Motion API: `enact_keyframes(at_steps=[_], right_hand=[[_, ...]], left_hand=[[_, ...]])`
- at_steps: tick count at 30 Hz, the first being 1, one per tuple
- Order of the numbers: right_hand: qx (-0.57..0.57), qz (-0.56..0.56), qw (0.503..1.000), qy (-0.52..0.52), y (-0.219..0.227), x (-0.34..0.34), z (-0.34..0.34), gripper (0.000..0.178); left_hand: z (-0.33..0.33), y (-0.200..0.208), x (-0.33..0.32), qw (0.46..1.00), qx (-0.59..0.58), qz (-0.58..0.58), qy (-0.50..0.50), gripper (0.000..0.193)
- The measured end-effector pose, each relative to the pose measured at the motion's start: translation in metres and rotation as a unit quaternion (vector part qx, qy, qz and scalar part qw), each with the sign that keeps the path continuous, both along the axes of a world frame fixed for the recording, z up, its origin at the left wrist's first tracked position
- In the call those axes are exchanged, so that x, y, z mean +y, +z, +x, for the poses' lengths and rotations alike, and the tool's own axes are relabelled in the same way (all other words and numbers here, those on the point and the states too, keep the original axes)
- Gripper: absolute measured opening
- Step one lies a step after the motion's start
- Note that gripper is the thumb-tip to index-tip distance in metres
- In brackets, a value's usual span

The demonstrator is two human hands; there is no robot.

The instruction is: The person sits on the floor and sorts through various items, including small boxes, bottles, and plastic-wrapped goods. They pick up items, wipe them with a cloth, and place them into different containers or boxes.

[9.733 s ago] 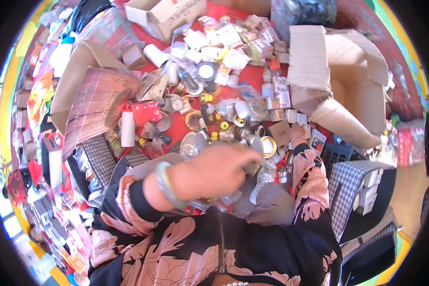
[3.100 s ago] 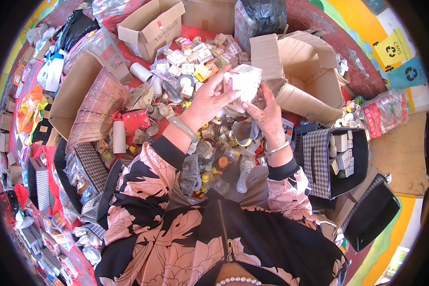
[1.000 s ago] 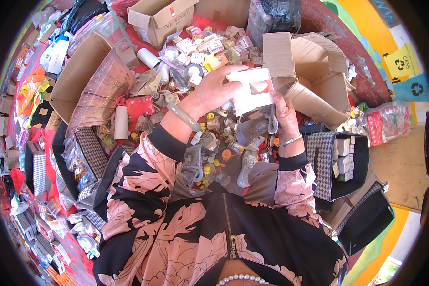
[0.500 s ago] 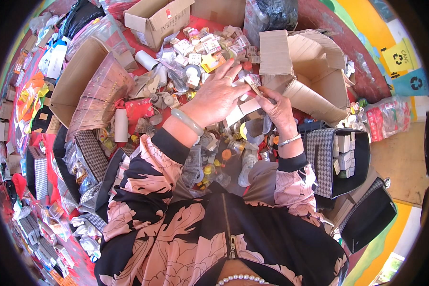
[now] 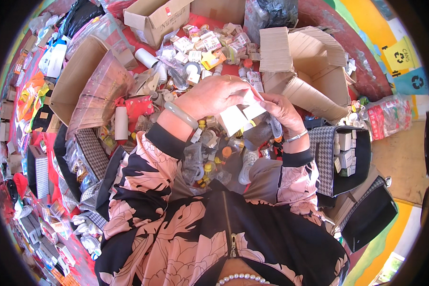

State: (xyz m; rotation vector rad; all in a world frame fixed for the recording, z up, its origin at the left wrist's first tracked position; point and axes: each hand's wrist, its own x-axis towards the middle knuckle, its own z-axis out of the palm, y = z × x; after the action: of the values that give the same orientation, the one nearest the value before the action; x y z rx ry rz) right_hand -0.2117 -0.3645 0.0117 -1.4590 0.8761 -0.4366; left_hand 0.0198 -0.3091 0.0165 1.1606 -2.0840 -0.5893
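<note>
In front of me, above a spread of small items, both hands come together on a small white carton (image 5: 249, 98), bright with glare. My left hand (image 5: 217, 94) is closed around its left side, fingers curled and partly hidden. At its right side, my right hand (image 5: 282, 112) pinches it between thumb and fingers. White flaps or card pieces (image 5: 231, 120) show just under the hands; whether they belong to the carton I cannot tell. Below lies a dark grey rounded thing (image 5: 257, 138). Beyond the hands is a pile of small boxes and bottles (image 5: 209, 47).
An open cardboard box (image 5: 314, 90) stands at the right, another box (image 5: 159, 21) at the far side. A torn carton (image 5: 81, 81) leans at the left. Checked fabric bins (image 5: 319, 157) flank me, one with small white boxes (image 5: 345, 150). A white cylinder (image 5: 121, 123) stands left.
My left hand has drawn back toward me and its outstretched fingers have curled in. My right hand has shifted slightly right and nearer. The white carton between them now shows larger and brighter.
</note>
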Motion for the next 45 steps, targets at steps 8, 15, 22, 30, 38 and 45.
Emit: enact_keyframes(at_steps=[8,15,22,30,38,45], right_hand=[[-0.041,-0.001,0.999,-0.016,-0.007,0.002,0.001,0.060],[-0.167,0.123,0.974,-0.095,-0.003,-0.001,-0.003,0.062],[-0.135,0.051,0.981,-0.130,-0.011,0.002,0.015,0.061],[-0.130,-0.067,0.982,-0.118,-0.007,0.012,0.016,0.070],[-0.102,-0.076,0.985,-0.118,-0.005,0.016,0.019,0.073],[0.000,-0.205,0.975,-0.087,-0.001,0.014,0.018,0.066]], left_hand=[[-0.001,0.017,0.010,0.999,0.000,0.024,-0.024,0.037],[0.008,0.009,-0.005,0.758,0.616,0.214,-0.013,0.056],[-0.013,-0.016,-0.009,0.802,0.517,0.295,-0.048,0.081],[-0.022,-0.017,-0.011,0.751,0.589,0.298,-0.015,0.066],[-0.025,-0.014,-0.013,0.710,0.633,0.309,0.000,0.061],[-0.029,-0.020,-0.013,0.706,0.643,0.295,0.026,0.059]])
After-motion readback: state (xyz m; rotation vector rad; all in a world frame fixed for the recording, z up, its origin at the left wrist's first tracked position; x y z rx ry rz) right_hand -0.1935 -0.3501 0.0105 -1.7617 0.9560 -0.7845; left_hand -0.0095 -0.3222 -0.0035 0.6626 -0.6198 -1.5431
